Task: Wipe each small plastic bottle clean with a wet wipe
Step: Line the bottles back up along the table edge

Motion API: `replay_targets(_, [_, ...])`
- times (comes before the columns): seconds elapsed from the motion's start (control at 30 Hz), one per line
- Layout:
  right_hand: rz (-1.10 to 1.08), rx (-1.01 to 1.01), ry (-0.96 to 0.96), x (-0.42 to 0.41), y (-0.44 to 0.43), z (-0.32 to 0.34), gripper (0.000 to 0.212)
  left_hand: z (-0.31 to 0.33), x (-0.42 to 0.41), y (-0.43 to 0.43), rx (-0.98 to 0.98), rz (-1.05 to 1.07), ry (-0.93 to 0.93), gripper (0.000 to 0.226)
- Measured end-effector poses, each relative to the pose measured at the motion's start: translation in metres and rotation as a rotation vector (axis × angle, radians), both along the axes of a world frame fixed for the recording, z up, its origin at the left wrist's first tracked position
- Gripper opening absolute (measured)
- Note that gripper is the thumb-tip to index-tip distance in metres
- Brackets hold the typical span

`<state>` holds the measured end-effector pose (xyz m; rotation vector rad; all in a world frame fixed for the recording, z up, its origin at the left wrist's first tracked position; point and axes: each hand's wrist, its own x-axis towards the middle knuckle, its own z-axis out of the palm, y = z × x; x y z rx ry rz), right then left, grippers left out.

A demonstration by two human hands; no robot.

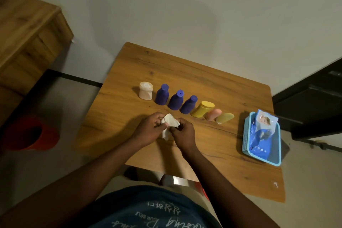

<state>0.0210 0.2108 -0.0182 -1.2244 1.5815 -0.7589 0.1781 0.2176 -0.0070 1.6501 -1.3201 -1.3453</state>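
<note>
Wipe [169,123]: small, crumpled, off-white. Held between both hands, just in front of bottles [176,100], about mid-row. Judged soft, limp, near weightless, probably damp and clingy. No breakage risk, but could tear under a hard pull. Best taken by pinching opposite edges to spread it, or bunched into a pad against fingertips.

Bottles: seven in one row, none in hand. Judged light, stiff, smooth plastic, easy to knock over. Best gripped round the wide body with one hand and wiped with the other. Narrow caps a poor hold.

Left hand [149,131]: fingers curled, thumb and fingertips pinching wipe's left side.

Right hand [183,133]: fingers curled too, pinching wipe's right side. Loose tail of wipe hanging below, between the hands.

Both forearms reaching in toward the row, wrists close together, palms turned inward. Resting on table [114,116] or raised: cannot tell.

Basket [246,135] with wipe pack [262,127]: well right of the row.
</note>
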Motion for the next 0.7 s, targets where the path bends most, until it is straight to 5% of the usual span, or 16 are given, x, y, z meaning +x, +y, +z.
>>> replay_targets(0.4, [0.257, 0.046, 0.318, -0.025, -0.001, -0.051, 0.012, -0.051, -0.028, 0.008, 0.252, 0.044, -0.134, 0.046])
replay_targets(0.57, [0.334, 0.106, 0.391, -0.029, -0.003, -0.055, 0.021, -0.052, -0.026, 0.007, 0.277, 0.108, -0.133, 0.05])
replay_targets(0.7, [0.297, -0.031, 0.482, -0.033, -0.007, -0.038, 0.024, -0.041, -0.017, 0.002, 0.213, 0.122, -0.157, 0.041])
